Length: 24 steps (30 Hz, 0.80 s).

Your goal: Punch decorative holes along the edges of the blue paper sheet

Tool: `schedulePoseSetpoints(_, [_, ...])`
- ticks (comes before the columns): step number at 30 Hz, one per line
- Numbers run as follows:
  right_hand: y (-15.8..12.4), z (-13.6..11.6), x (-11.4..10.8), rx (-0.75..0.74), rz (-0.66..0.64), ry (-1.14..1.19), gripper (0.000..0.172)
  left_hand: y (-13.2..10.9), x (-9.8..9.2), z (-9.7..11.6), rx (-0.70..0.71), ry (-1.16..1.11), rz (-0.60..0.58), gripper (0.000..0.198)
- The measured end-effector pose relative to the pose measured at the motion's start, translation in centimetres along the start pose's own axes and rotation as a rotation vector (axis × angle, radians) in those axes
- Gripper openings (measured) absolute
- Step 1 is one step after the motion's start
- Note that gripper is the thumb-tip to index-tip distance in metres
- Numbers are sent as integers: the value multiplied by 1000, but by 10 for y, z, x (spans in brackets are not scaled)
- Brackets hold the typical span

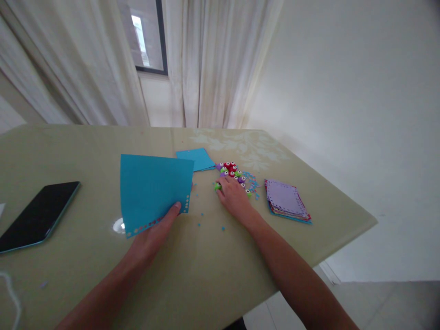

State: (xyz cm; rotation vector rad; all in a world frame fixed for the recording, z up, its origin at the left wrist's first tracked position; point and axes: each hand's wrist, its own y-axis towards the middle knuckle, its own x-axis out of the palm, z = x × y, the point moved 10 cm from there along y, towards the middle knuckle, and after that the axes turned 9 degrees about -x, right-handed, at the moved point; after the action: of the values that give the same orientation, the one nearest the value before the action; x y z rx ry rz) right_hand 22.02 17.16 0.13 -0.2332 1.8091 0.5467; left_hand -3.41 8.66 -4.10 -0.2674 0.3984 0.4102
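A blue sheet of paper (pixel 154 188) is tilted up over the table in my left hand (pixel 168 217), thumb in front and the other fingers hidden behind. Small punched holes run along its lower edge and up part of its right edge. To the right, my right hand (pixel 232 195) is closed at the near side of a cluster of small craft punches (pixel 232 169), coloured red, green and purple with eye-like white dots. Its fingertips are around a green craft punch (pixel 217 186). The far fingers are partly hidden by the hand.
Blue sheets (pixel 197 158) lie behind the held paper. On the right is a stack of hole-edged coloured paper (pixel 285 199). Blue punched bits (pixel 252 181) are scattered beside the punches. A dark tablet (pixel 37 215) and white cable (pixel 12 293) are on the left.
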Motion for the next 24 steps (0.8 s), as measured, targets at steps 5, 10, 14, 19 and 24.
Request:
schedulePoseSetpoints(5, [-5,9,-1,140,139,550,30,-7,8,-2,-191,-208,-91,45])
schedulePoseSetpoints(10, [-10,-24,15,164,26,1200,39,-16,7,16,-112,-123,-111,47])
schedulePoseSetpoints(14, [-14,-42,19,205,2,1443,47,-20,10,28,-12,-42,-124,45])
schedulePoseSetpoints(19, [-13,-44,21,224,27,1530,55,-22,8,39,128,78,-47,44])
schedulePoseSetpoints(24, [-14,-35,16,261,139,1508,54,-21,9,34,160,88,-62,45])
